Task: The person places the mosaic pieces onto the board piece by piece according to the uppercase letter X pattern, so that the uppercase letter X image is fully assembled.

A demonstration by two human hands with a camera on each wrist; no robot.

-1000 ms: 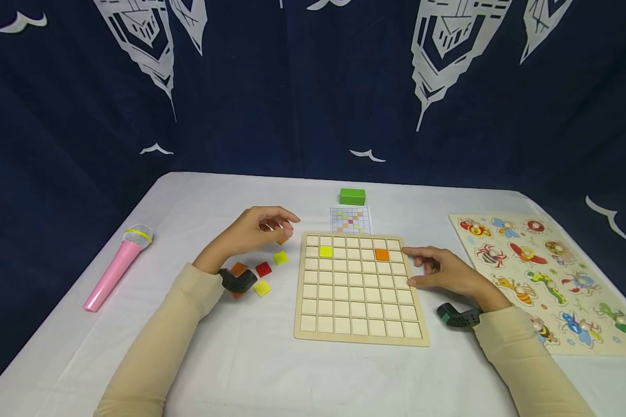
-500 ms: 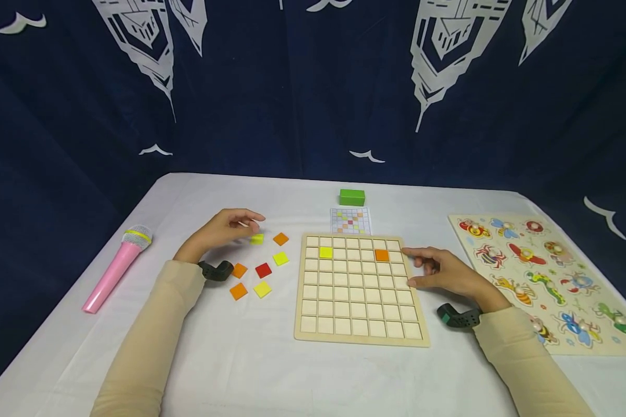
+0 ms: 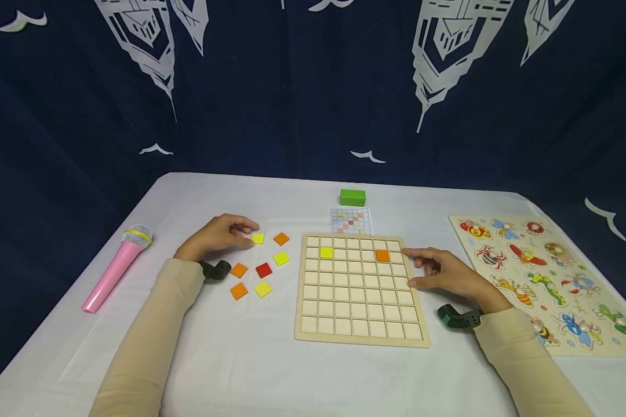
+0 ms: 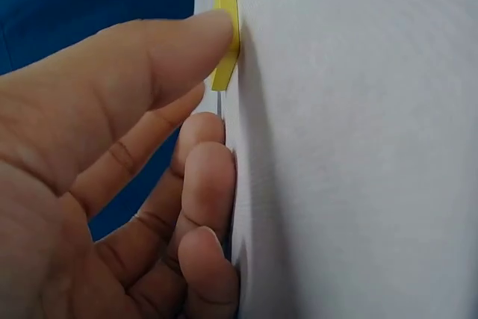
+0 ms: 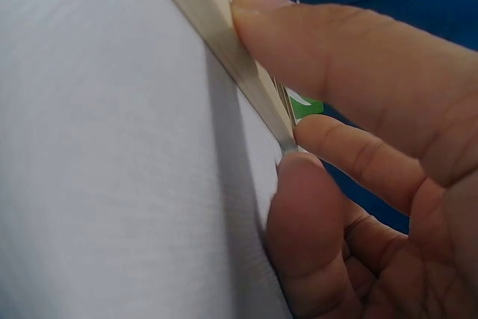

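Observation:
My left hand (image 3: 216, 236) is low over the cloth with thumb and index finger apart, beside a yellow square tile (image 3: 258, 238). In the left wrist view the thumb tip overlaps that yellow tile (image 4: 228, 69), which lies flat. Around it are orange tiles (image 3: 281, 238), more yellow tiles (image 3: 281, 259) and a red tile (image 3: 263, 270). My right hand (image 3: 446, 272) rests thumb and index fingertips at the right edge of the wooden grid board (image 3: 362, 341). One yellow tile (image 3: 326, 252) and one orange tile (image 3: 382, 255) sit in the board's upper part.
A small printed pattern card (image 3: 350, 221) lies behind the board, with a green block (image 3: 352, 198) at its back edge. To the left is a pink toy microphone (image 3: 117, 269). An insect puzzle board (image 3: 553, 278) lies at the right, partly under the right forearm.
My left hand has moved left from near the board to the loose tiles, then lowered beside the far yellow tile, uncovering several tiles. The right hand has stayed at the board's edge.

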